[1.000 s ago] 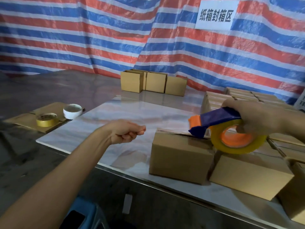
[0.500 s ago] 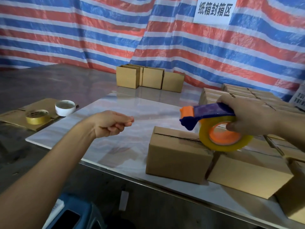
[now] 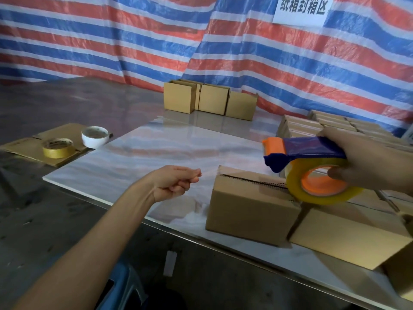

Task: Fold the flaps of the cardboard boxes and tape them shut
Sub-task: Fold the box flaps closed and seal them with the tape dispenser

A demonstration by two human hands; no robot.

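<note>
A closed brown cardboard box (image 3: 250,206) sits near the front edge of the marble table (image 3: 156,157); its top seam shows as a dark slit. My right hand (image 3: 368,164) grips a blue and orange tape dispenser (image 3: 312,168) with a yellowish tape roll, held just above the box's right end. My left hand (image 3: 176,182) hovers left of the box, thumb and fingers pinched together on the end of a faint clear tape strip (image 3: 210,173) that runs toward the dispenser.
More closed boxes (image 3: 344,238) lie to the right, and flat stacks (image 3: 312,126) lie behind them. Three open boxes (image 3: 210,101) stand at the back. A yellow tape roll (image 3: 58,147) and a white roll (image 3: 95,136) rest on flat cardboard at left. A striped tarp hangs behind.
My left hand has drawn leftward, away from the dispenser. The right hand with the dispenser has lifted slightly off the box's far end.
</note>
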